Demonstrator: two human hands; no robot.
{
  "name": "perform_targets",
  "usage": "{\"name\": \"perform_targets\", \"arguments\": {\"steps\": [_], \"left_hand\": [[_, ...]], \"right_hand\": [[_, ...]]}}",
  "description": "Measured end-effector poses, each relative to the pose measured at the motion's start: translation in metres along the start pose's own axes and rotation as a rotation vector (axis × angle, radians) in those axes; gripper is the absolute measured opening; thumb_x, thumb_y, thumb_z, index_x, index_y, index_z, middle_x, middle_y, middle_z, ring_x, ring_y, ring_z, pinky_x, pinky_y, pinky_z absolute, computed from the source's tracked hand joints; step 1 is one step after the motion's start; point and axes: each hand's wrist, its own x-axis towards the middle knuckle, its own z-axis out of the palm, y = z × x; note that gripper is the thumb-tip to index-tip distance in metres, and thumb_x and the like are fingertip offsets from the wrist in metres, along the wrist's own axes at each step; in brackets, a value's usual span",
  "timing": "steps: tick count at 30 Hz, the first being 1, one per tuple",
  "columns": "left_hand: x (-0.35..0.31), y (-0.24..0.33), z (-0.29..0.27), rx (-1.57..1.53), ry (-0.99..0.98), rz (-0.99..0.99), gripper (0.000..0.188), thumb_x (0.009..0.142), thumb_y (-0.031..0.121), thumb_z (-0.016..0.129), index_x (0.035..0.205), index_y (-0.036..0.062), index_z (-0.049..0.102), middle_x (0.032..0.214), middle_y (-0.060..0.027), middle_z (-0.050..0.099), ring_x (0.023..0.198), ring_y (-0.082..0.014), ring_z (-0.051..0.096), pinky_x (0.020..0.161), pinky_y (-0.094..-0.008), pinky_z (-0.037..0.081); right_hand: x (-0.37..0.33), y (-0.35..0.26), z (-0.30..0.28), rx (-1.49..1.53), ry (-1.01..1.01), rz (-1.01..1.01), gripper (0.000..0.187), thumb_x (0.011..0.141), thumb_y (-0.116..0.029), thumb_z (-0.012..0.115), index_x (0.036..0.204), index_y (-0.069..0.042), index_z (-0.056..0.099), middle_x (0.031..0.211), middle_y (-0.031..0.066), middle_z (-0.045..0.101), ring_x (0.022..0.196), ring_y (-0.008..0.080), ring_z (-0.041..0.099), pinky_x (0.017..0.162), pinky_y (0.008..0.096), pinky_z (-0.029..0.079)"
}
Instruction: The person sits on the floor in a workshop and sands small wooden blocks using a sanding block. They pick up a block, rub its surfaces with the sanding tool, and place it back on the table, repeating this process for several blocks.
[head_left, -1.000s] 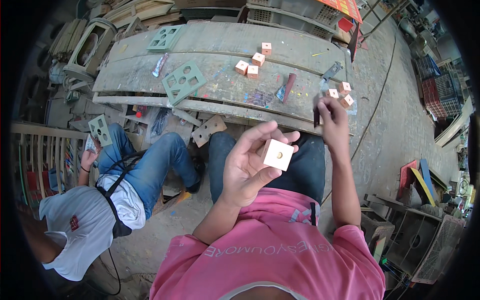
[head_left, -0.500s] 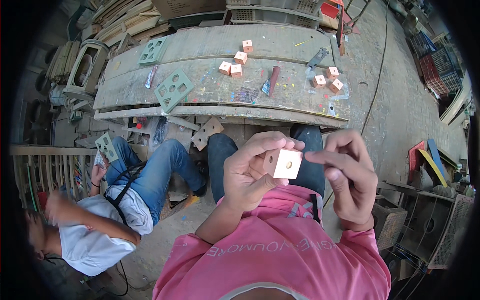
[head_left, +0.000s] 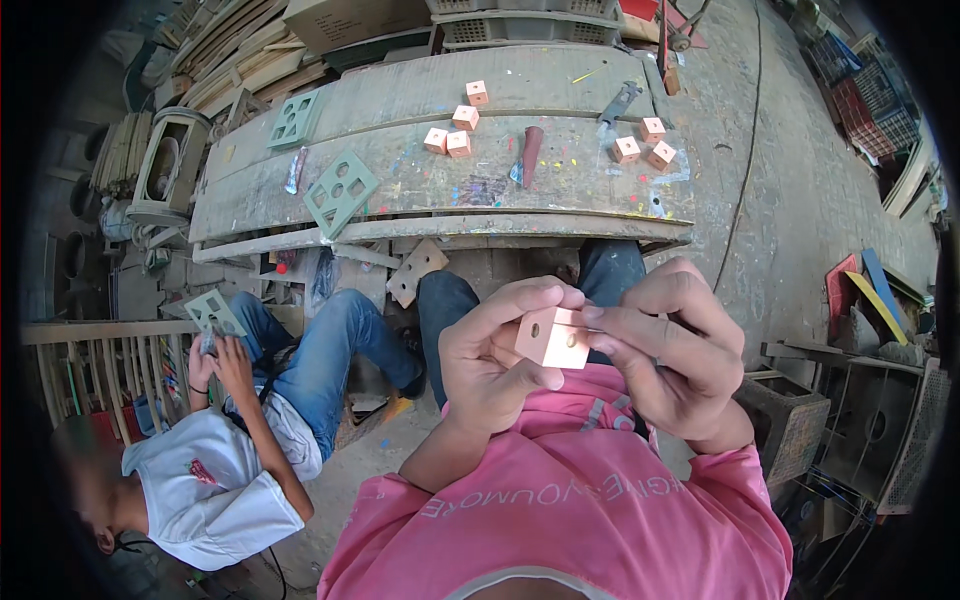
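My left hand (head_left: 480, 345) holds a pale pinkish wooden cube (head_left: 553, 350) in front of my lap, fingers behind it and thumb underneath. Round holes show in two of the cube's faces. At its right edge is my right hand (head_left: 685, 345), thumb and index finger closed together and touching the cube; whether a small thing sits between those fingertips is hidden. Similar cubes lie on the worn bench beyond: several in a left group (head_left: 459, 144) and three in a right group (head_left: 626, 150).
On the paint-spotted bench (head_left: 420, 85) lie green plates with holes (head_left: 341, 192), a brown rolled piece (head_left: 531, 155) and a grey metal tool (head_left: 621, 102). At left, a co-worker (head_left: 215, 470) sits holding another green plate (head_left: 214, 313). A metal-framed rack (head_left: 870, 430) stands at right.
My right hand has moved left, its fingertips now meeting the cube's edge. The cube has shifted slightly left and down. The co-worker's raised hand has come down to the green plate.
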Motion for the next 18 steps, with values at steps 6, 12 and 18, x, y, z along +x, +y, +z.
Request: {"name": "perform_targets", "arguments": {"steps": [6, 12, 18], "left_hand": [[-0.0020, -0.0001, -0.0007, -0.043, 0.007, -0.031, 0.060, 0.074, 0.010, 0.080, 0.125, -0.0073, 0.052, 0.121, -0.0216, 0.058, 0.109, -0.0261, 0.061, 0.093, -0.0366, 0.052], [-0.0030, -0.0012, 0.0016, -0.018, 0.050, -0.028, 0.059, 0.073, 0.005, 0.080, 0.124, -0.0058, 0.053, 0.121, -0.0203, 0.058, 0.109, -0.0258, 0.061, 0.091, -0.0358, 0.053], [-0.0012, -0.0041, 0.0015, 0.002, 0.077, 0.010, 0.059, 0.072, 0.006, 0.081, 0.123, -0.0046, 0.054, 0.120, -0.0194, 0.059, 0.108, -0.0246, 0.061, 0.091, -0.0344, 0.054]], "right_hand": [[-0.0006, 0.0038, 0.0036, -0.099, 0.016, -0.060, 0.040, 0.061, -0.003, 0.070, 0.100, 0.001, 0.071, 0.079, 0.0074, 0.058, 0.063, 0.0189, 0.049, 0.055, 0.0285, 0.037], [-0.0034, 0.0045, 0.0062, -0.121, 0.005, -0.074, 0.042, 0.057, -0.003, 0.068, 0.099, 0.003, 0.070, 0.081, 0.0089, 0.059, 0.064, 0.0195, 0.050, 0.055, 0.0293, 0.039], [-0.0076, -0.0048, 0.0049, -0.022, -0.043, -0.046, 0.042, 0.056, -0.003, 0.066, 0.097, 0.004, 0.070, 0.083, 0.0092, 0.061, 0.064, 0.0197, 0.050, 0.055, 0.0303, 0.040]]}}
